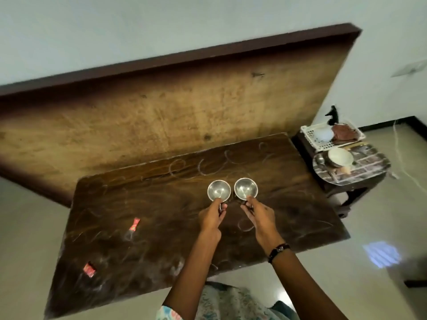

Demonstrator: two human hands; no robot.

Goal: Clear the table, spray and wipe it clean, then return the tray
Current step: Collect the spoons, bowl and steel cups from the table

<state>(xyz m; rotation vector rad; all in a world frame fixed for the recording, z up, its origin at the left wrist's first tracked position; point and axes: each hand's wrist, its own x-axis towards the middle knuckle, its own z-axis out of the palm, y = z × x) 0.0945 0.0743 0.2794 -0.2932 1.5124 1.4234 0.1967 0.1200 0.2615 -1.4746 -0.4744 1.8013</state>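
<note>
Head view: left hand (211,217) and right hand (258,214) each pinch a steel cup's handle. Left cup (219,190) and right cup (245,187) sit just beyond the fingertips, likely being cleared off the table (161,215).

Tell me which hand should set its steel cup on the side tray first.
Right. The right hand grips the right steel cup nearer the patterned tray at the table's right end; the left hand with the left steel cup would cross over.
</note>
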